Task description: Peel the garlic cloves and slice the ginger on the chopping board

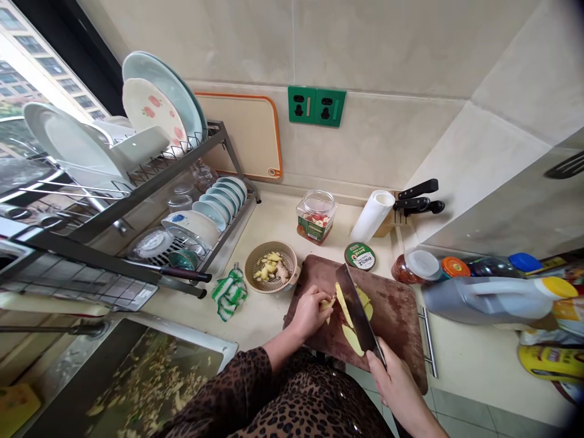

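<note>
My right hand (pixel 387 377) grips the handle of a cleaver (pixel 358 313), its broad dark blade over the brown cutting board (pixel 396 340). Yellow ginger slices (pixel 352 340) lie on the board along the blade's left side, and more sliced ginger (pixel 365 302) shows partly behind it on the right. Left of the blade, my left hand (pixel 312 313) has its fingers bent and closed on a piece of ginger (pixel 326 304), which they partly cover. Peeled ginger pieces (pixel 272 267) sit in a beige colander (pixel 249 274) beyond my left hand.
A green-striped cloth (pixel 229 293) lies left of the colander, near the sink (pixel 223 353) with peelings. Behind the board stand a plastic jar (pixel 316 216), its round lid (pixel 359 256) and a paper roll (pixel 373 216). Bottles (pixel 483 299) crowd the right; a dish rack (pixel 228 228) stands left.
</note>
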